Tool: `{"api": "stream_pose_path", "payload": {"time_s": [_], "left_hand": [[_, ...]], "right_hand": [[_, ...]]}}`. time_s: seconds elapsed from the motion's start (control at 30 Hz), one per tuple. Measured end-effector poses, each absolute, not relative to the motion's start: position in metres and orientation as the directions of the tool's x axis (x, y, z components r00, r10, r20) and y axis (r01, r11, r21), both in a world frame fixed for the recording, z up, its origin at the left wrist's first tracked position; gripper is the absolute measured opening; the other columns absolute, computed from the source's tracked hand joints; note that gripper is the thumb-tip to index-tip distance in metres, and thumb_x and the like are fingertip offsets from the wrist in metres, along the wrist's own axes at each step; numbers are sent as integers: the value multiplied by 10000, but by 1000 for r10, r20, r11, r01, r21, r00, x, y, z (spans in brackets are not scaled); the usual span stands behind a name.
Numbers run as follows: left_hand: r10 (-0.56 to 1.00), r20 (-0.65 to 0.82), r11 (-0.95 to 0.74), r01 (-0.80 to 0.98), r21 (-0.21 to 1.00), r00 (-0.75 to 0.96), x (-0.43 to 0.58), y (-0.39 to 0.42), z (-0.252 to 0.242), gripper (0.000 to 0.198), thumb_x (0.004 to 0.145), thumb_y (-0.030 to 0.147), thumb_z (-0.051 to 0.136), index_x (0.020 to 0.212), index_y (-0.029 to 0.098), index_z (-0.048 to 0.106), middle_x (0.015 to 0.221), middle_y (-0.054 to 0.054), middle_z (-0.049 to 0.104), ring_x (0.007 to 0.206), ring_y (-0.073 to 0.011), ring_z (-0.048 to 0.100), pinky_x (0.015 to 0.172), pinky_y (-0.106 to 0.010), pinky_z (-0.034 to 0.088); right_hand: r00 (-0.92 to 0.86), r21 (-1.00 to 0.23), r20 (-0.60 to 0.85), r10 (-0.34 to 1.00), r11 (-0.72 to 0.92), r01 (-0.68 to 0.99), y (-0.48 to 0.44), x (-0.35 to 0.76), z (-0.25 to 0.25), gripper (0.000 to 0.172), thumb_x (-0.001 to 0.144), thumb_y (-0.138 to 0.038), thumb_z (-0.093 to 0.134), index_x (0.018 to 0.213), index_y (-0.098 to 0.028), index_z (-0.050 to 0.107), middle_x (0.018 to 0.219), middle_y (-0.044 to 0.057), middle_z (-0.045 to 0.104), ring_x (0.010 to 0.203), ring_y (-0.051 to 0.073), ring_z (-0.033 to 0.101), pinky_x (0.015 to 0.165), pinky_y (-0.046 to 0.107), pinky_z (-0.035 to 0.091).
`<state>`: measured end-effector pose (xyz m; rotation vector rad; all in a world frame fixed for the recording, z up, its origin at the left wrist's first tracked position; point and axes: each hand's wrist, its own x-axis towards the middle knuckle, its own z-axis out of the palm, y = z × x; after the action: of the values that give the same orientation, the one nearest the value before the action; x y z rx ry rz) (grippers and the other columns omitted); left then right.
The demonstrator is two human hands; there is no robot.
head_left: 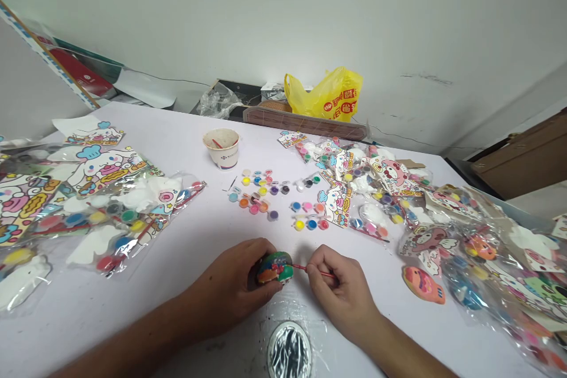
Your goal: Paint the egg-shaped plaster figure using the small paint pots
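Observation:
My left hand (pixel 237 274) is closed around a small painted figurine (pixel 275 269), coloured green, orange, red and blue. Between the thumb and fingers of my right hand (pixel 339 280) is a thin red paintbrush (pixel 300 267), its tip against the figurine's right side. Just beyond both hands lie strips of small paint pots (pixel 312 224) in yellow, blue, red, pink and other colours. A paper cup (pixel 221 149) with a red stick-like handle in it stands farther back. The figurine's lower left is hidden by my fingers.
Clear packets with white figurines and paint pots cover the left (pixel 128 201) and right sides of the white table. A painted orange-pink piece (pixel 424 284) lies at right. A round silver disc (pixel 289 351) is at the front; a yellow bag (pixel 330 94) is by the wall.

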<state>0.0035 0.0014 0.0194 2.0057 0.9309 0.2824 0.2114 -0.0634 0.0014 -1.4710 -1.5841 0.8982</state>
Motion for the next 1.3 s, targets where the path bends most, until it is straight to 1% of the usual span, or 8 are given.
{"api": "stream_pose_path", "payload": {"time_s": [0.13,0.4,0.9,1.07,1.3], "left_hand": [[709,-162,-322,519,792,687,4,2,21,107,871,303,580,866,203,542,807,8,559,707,-174,504,627,-281,365],[714,-147,-330,515,791,685,4,1,21,106,876,307,570,877,204,549,809,8,561,710,-176,508,632,-284,369],[707,-162,-328,522,788,689,5,1,25,106,874,297,576,854,200,537,800,9,555,710,-181,510,637,-289,369],[708,-178,-311,528,790,684,5,1,28,104,875,289,588,853,200,538,807,10,560,720,-181,516,649,-290,374],[711,-172,-307,521,797,682,5,2,25,120,872,310,590,852,200,544,798,9,564,706,-180,513,633,-288,370]], "right_hand": [[-26,-892,60,998,66,447,-64,212,1,196,868,-232,503,682,-216,445,535,-107,219,477,92,225,456,215,224],[-29,-895,47,998,55,443,-64,211,1,192,870,-235,505,687,-214,449,539,-106,223,478,92,228,456,217,219],[-14,-889,71,997,69,453,-65,211,2,194,871,-229,510,687,-216,449,525,-105,222,469,94,235,461,218,224],[-2,-886,115,993,103,453,-66,212,2,197,868,-229,507,681,-216,447,534,-101,234,473,93,245,461,214,237],[-26,-896,57,998,63,439,-66,212,1,193,883,-241,505,698,-214,453,535,-104,228,474,92,237,456,213,234]]}}
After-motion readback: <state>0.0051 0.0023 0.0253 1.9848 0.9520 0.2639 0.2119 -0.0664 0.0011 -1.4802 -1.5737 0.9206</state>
